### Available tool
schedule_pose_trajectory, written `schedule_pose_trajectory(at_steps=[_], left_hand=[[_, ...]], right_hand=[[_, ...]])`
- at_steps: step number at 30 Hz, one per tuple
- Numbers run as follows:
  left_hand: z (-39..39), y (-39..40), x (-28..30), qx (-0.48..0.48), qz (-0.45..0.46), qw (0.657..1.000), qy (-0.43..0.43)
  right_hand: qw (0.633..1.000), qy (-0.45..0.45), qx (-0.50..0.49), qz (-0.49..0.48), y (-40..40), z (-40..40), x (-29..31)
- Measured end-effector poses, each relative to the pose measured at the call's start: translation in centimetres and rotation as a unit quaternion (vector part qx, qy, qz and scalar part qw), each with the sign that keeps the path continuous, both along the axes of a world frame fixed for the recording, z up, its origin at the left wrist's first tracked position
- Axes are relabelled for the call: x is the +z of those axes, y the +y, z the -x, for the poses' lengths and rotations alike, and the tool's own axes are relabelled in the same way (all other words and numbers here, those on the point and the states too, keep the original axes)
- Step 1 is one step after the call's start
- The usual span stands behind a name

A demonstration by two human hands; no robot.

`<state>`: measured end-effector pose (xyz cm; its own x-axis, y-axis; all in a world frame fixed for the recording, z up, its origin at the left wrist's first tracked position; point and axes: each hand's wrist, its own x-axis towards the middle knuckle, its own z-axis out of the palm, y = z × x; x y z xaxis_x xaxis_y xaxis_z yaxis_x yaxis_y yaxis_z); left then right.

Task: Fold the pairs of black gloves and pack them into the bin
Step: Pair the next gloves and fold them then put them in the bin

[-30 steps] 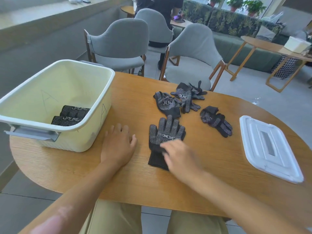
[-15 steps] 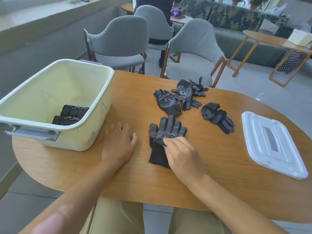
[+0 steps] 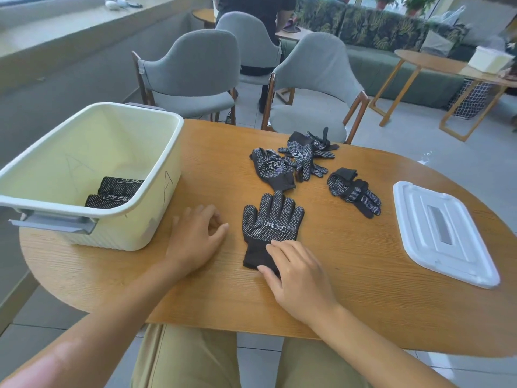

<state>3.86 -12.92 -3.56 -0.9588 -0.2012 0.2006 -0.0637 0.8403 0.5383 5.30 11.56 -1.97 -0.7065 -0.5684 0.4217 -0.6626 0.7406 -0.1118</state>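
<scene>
A black dotted glove (image 3: 270,223) lies flat in front of me, fingers pointing away. My right hand (image 3: 296,278) rests on its cuff, with fingers and thumb closing on the cuff's edge. My left hand (image 3: 193,239) lies on the table to the glove's left, fingers loosely curled, holding nothing. More black gloves sit farther back: one (image 3: 272,169) near the middle, a loose heap (image 3: 306,152) behind it, and a crumpled pair (image 3: 354,191) to the right. The cream bin (image 3: 156,208) at the left holds two folded gloves (image 3: 114,193).
A white bin lid (image 3: 442,233) lies at the table's right end. Grey chairs (image 3: 195,77) stand behind the wooden table (image 3: 349,289). A person stands farther back, by a green sofa and a small round table.
My right hand slid down from the glove's palm to its cuff, so the whole palm shows. My left hand's fingers curled slightly. The camera view tilted a little.
</scene>
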Motion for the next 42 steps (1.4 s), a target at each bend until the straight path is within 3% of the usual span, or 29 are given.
schedule_pose_trajectory(at_steps=[2,7,10,17,23,34,42], left_hand=[[-0.6,0.6,0.7,-0.069,0.001,0.997,0.014],[-2.2,2.9,1.8,-0.263,0.11,0.958,0.027],[-2.4,3.4,1.5,-0.309,0.12,0.943,0.011],[-2.3,4.5,0.1,-0.279,0.219,0.93,0.091],[-4.6,7.0,1.4,-0.218,0.133,0.963,0.081],[-7.1,8.0,1.3,-0.191,0.022,0.981,0.023],[-6.3,8.8,1.8,-0.12,-0.055,0.991,0.019]], right_hand=[[1.0,-0.009,-0.013,0.001,0.6,0.1,0.2],[0.999,-0.037,-0.022,0.007,1.7,0.7,0.0],[0.998,-0.063,-0.019,0.003,2.2,0.8,-0.1],[0.992,-0.129,0.003,0.016,3.0,1.0,0.5],[0.992,-0.123,0.035,0.017,4.4,0.2,0.6],[0.99,-0.116,0.001,0.08,5.3,-0.3,-0.6],[0.973,-0.169,-0.058,0.144,4.2,0.0,1.1]])
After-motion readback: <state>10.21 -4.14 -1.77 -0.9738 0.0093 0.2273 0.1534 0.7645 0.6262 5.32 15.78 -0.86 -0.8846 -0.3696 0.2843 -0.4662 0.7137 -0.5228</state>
